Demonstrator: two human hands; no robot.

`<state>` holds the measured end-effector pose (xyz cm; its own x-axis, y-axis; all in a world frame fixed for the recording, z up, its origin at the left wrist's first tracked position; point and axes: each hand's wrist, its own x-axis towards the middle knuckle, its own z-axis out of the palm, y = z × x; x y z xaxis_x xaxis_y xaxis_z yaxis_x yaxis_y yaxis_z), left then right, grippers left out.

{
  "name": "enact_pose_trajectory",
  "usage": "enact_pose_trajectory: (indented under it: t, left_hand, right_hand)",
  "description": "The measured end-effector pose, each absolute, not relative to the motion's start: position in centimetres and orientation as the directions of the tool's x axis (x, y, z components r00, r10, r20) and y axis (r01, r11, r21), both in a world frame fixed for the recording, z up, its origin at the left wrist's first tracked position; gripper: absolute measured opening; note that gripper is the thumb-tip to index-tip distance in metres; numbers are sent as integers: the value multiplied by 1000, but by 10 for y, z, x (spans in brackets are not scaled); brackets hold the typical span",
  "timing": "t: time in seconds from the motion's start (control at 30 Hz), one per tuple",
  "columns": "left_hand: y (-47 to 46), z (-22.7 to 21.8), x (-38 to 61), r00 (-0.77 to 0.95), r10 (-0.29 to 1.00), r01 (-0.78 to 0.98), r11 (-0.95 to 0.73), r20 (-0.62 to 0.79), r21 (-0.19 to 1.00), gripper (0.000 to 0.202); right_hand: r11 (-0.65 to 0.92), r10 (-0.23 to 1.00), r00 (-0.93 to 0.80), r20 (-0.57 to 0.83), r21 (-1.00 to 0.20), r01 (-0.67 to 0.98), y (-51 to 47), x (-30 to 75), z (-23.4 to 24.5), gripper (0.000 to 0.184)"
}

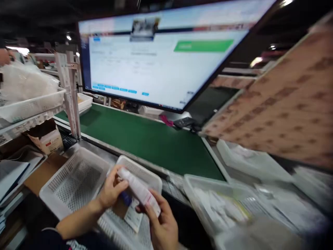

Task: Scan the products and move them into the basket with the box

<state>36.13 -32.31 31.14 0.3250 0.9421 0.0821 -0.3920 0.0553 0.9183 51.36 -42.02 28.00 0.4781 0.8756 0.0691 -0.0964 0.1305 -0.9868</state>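
Observation:
Between my two hands I hold a long white box (137, 187) with pinkish print near its lower end; its lettering is blurred. My left hand (111, 189) grips the upper end with thumb and fingers. Around the lower end, my right hand (162, 217) is closed. Below them is a white perforated basket (117, 227). In it lie a white printed card or packet (134, 215), something blue (126, 198) and a brown piece, all partly hidden by my hands and the box.
Left of my hands sits a second white basket (75, 184). A green conveyor belt (145, 142) runs behind, under a large monitor (156, 62). To the right is a bin of plastic packets (218, 205). A shelf post (71, 93) and an opened carton (49, 139) stand left.

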Motion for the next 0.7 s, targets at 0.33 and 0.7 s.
enact_pose_trajectory:
  t: [0.33,0.7]
  left_hand:
    - [-328,316,353,423,899,-365,53,115,930,63]
    - [-327,314,357,372,916,-313,-25,147,949,58]
  right_hand:
    - [262,856,490,164,-955,-137,-434,509,316,28]
    - [231,870,486,85,-941,-248,-431,514,307,31]
